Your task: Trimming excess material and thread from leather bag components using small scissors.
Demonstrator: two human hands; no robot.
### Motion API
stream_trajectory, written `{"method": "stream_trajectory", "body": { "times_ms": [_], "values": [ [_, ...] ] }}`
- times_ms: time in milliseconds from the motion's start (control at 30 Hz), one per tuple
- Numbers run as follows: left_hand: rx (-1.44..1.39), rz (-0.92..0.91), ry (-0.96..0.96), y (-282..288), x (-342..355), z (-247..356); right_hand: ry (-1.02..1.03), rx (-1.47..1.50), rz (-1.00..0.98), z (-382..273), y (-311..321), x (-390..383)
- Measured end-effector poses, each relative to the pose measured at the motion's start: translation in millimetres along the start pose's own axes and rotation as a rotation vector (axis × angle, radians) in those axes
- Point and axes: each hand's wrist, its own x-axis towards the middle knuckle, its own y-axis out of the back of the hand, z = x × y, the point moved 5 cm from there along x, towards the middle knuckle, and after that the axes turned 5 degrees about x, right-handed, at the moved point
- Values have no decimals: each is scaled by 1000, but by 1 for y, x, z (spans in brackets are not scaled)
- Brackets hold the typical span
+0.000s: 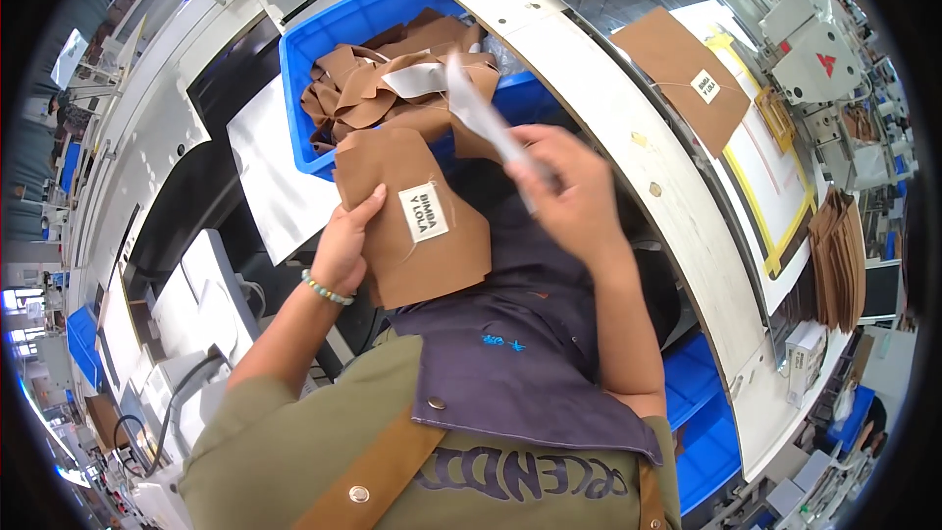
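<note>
My left hand (345, 247) grips a brown fabric panel (397, 270) by its left edge, thumb on top. A white label (424, 213) with dark print sits on the panel, and loose pale threads trail from it. To the right, my right hand (567, 182) is closed around a long, thin whitish strip (478, 118), smeared by motion, so its kind cannot be made out. The strip points up and left, over the edge of a blue plastic bin (291, 88). Crumpled brown fabric pieces (358, 88) fill the bin.
A white worktable (638, 162) curves along the right. Another labelled brown panel (677, 74) lies there by a yellow-edged template (775, 260) and a sewing machine (814, 59). Brown panels (836, 260) stand stacked further right. Blue bins (702, 432) sit below the table.
</note>
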Motion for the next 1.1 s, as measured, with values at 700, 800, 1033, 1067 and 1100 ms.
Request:
{"method": "stream_trajectory", "body": {
  "times_ms": [700, 800, 1033, 1067, 1100],
  "values": [
    [-225, 135, -50, 19, -3, -68, 173, -136, -584, 2, -154, -71],
    [-186, 156, -116, 54, 9, -52, 9, 28, -589, 16, -137, -36],
    [201, -21, -168, 104, -8, 4, -294, 410, -432, 63, -154, 32],
    [216, -67, -148, 107, -11, 5, -303, 373, -480, 63, -165, 33],
    [232, -113, -127, 109, -16, 7, -312, 337, -526, 62, -177, 34]
  ]
}}
